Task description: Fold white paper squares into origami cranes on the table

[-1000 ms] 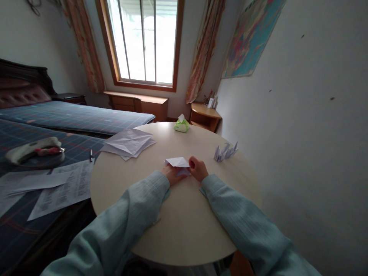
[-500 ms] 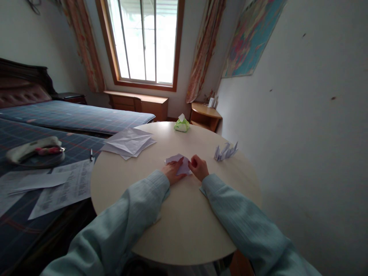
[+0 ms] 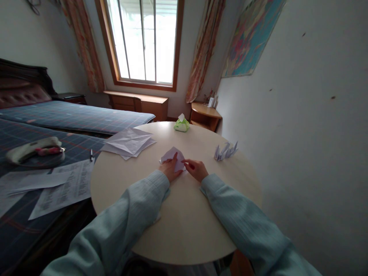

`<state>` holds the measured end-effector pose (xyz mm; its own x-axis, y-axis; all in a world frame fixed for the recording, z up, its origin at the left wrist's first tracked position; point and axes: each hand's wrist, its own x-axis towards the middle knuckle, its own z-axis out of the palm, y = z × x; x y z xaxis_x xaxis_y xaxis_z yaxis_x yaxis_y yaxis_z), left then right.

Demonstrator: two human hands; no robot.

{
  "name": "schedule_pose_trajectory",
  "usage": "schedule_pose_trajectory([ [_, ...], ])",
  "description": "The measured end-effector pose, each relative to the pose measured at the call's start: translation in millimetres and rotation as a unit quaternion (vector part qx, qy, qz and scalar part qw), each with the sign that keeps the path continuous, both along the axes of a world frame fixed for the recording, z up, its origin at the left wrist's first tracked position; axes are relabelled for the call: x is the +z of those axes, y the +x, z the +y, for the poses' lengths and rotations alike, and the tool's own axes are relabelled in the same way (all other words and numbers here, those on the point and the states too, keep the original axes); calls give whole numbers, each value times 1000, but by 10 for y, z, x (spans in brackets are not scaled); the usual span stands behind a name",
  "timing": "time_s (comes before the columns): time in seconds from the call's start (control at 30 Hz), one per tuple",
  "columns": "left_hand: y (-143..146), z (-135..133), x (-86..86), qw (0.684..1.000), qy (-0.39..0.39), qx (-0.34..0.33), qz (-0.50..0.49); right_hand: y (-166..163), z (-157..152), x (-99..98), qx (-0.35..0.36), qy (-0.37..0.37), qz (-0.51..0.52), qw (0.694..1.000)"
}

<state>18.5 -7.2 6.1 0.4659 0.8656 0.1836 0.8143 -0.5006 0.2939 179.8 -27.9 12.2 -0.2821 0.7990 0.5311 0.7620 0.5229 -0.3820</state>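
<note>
A small pale-lilac sheet of folded paper [image 3: 176,153] lies on the round cream table [image 3: 184,222], between my two hands. My left hand [image 3: 170,168] rests on its near left part with fingers spread, pressing it against the table top. At the right edge of the paper, my right hand [image 3: 197,169] has its thumb and forefinger pinched together on the border. The underside of the sheet and some left fingers are hidden.
Stacked paper sheets [image 3: 129,142] lie at the table's back left. A green tissue pack [image 3: 181,124] stands at the far edge, and folded paper figures [image 3: 226,151] stand at right. Printed sheets [image 3: 61,188] and a pen [image 3: 91,155] lie on the bed at left.
The folded paper has shifted slightly left and turned, a corner now pointing away from me. My left hand moved left with it; my right fingers have reached left to its edge.
</note>
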Motion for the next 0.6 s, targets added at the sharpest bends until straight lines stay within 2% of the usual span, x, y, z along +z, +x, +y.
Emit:
schedule_pose_trajectory([
  [0.17, 4, -29, 23, 999, 23, 17, 20, 3, 48, -51, -18, -30, -36, 999],
  [0.6, 16, -8, -4, 998, 46, 21, 26, 55, 118, -99, -81, -49, -9, 995],
])
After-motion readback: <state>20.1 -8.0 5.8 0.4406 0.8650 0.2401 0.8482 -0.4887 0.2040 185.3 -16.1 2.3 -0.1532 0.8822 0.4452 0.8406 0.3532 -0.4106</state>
